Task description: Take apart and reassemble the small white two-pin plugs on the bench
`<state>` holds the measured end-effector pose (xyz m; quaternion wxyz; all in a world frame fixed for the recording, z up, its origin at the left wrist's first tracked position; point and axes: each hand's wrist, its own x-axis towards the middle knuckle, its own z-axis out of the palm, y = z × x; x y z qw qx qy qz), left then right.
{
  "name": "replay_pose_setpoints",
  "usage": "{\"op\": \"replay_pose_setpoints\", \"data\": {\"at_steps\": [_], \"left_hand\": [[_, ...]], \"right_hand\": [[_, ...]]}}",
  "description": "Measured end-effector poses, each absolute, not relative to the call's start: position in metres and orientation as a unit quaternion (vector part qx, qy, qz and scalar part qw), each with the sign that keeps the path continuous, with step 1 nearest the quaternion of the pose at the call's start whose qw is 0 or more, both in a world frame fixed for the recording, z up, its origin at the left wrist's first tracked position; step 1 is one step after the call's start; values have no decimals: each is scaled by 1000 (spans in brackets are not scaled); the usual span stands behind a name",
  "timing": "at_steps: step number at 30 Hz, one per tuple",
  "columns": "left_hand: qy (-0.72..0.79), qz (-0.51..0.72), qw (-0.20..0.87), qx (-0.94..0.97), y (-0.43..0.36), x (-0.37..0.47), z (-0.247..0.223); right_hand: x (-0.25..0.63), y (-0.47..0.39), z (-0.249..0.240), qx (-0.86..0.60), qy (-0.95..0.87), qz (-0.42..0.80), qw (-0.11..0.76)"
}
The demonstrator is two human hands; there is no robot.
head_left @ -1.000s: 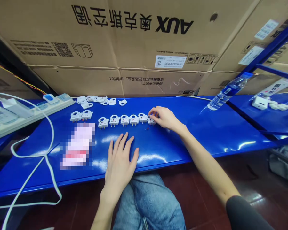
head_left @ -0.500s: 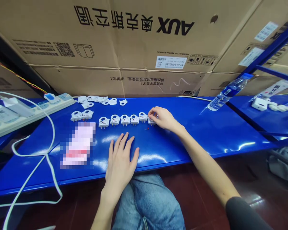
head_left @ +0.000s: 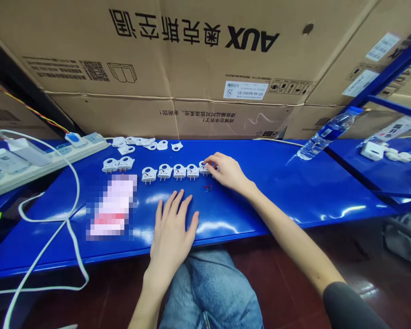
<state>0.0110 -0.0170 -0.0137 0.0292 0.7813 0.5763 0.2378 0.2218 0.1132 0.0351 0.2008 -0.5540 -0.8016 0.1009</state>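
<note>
Plugs (head_left: 180, 175) lined up at twelve o'clock from the flat, spread left hand (head_left: 171, 226) could be knocked crooked by a nudge from the right hand (head_left: 228, 170), curled at one between one and two o'clock, its grip unconfirmed.

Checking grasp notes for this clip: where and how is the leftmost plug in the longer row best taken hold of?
Probably pinch the plug by its ring, coming from above on the far side: the ring loops out at its far end, while the prongs jut from the near end, and the next plug sits close on its right.
</note>
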Motion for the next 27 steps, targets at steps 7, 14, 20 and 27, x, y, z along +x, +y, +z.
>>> {"op": "replay_pose_setpoints", "data": {"at_steps": [7,14,20,27], "left_hand": [[573,237,21,784,-17,11,-15],[574,237,20,783,-17,11,-15],[575,235,21,783,-17,11,-15],[576,239,29,781,-17,11,-14]], "right_hand": [[211,123,32,-572,-800,88,159],[216,128,37,-572,-788,163,160],[213,139,32,-578,-778,183,164],[217,138,40,-550,-785,197,205]]}}
